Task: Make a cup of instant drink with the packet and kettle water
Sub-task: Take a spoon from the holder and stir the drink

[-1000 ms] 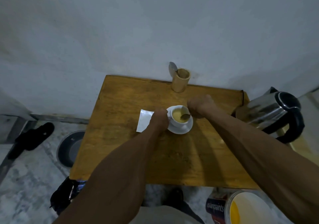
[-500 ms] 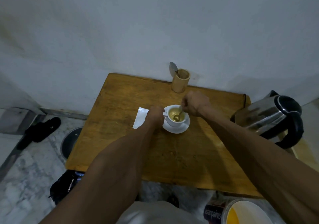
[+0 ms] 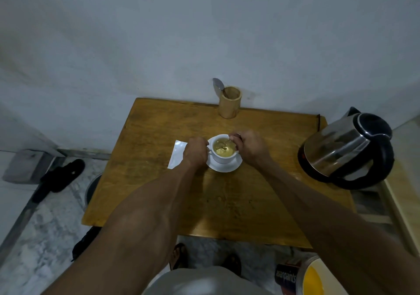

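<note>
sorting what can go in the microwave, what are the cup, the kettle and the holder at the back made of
Cup: glossy white, probably glazed ceramic.
Kettle: mirror-bright body reads as steel; handle and lid look like black plastic.
Holder: matte tan cylinder, likely bamboo or wood.

The table (image 3: 159,204) is bare along its near half and its far left corner. Mid-table, both hands crowd the cup (image 3: 223,151) on its saucer (image 3: 223,168); a packet (image 3: 177,154) lies just left. A holder (image 3: 229,101) stands at the far edge, and a kettle (image 3: 345,149) blocks the right side.
</note>
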